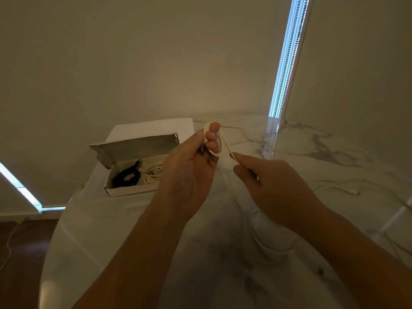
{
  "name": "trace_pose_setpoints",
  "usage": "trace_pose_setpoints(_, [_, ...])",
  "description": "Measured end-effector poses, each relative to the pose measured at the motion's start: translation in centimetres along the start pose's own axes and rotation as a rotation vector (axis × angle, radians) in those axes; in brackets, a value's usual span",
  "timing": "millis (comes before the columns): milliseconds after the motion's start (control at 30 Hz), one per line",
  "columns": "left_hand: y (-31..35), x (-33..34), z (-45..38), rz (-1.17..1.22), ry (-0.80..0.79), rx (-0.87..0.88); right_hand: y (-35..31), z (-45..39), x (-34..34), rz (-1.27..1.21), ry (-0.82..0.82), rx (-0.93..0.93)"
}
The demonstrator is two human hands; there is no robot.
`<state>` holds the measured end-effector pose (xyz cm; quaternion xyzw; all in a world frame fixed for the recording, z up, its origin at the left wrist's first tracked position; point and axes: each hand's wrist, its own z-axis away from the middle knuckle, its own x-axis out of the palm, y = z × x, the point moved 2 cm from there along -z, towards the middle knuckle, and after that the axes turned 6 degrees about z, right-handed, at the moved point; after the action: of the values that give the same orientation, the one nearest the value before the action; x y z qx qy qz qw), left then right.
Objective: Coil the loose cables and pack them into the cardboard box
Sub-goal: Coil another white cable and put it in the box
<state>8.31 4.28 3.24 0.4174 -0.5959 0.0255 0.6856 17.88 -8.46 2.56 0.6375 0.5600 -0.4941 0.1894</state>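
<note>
While left hand (189,168) grips white cable (219,139) | right hand (274,186) pinches strand

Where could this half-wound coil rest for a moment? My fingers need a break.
Bare marble lies on the table near you, between the cardboard box and your left hand. Right of your right hand is crowded: a loose white cable trails there. The box already holds a black coil and a white coil.
</note>
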Motion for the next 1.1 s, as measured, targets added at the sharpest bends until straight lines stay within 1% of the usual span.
trace_pose_setpoints(133, [0.3, -0.3, -0.2, 0.028, 0.055, 0.081, -1.1, 0.6, -0.8, 0.083, -0.139, -0.005])
trace_pose_setpoints(233, [1.0, -0.9, -0.6, 0.069, 0.077, 0.140, -2.5, 1.2, -1.4, 0.107, -0.245, -0.053])
trace_pose_setpoints(333, [1.2, -1.5, -0.9, 0.097, 0.130, 0.174, -3.8, 1.8, -1.8, 0.090, -0.272, -0.115])
trace_pose_setpoints(400, [0.8, -1.5, -0.9, 0.015, 0.132, 0.175, -4.1, 2.0, -2.0, 0.097, -0.232, -0.169])
trace_pose_setpoints(533, [-0.7, -1.0, -0.5, -0.339, 0.121, 0.206, -3.8, 1.8, -2.2, 0.086, -0.052, -0.246])
trace_pose_setpoints(633, [-1.5, -0.5, 0.2, -0.570, 0.024, 0.208, -3.4, 1.4, -2.6, 0.103, 0.089, -0.286])
trace_pose_setpoints(733, [-2.2, 0.2, 0.8, -0.729, -0.093, 0.181, -2.4, 1.1, -3.6, 0.111, 0.205, -0.236])
trace_pose_setpoints(800, [-2.4, 0.7, 1.0, -0.776, -0.102, 0.189, -1.4, 0.7, -4.2, 0.094, 0.228, -0.195])
trace_pose_setpoints(933, [-2.8, 1.2, 1.0, -0.776, -0.095, 0.168, 0.5, 0.0, -5.1, 0.093, 0.286, -0.100])
trace_pose_setpoints(1100, [-3.2, 1.2, 0.9, -0.771, -0.117, 0.120, 1.7, -0.4, -5.2, 0.124, 0.284, -0.065])
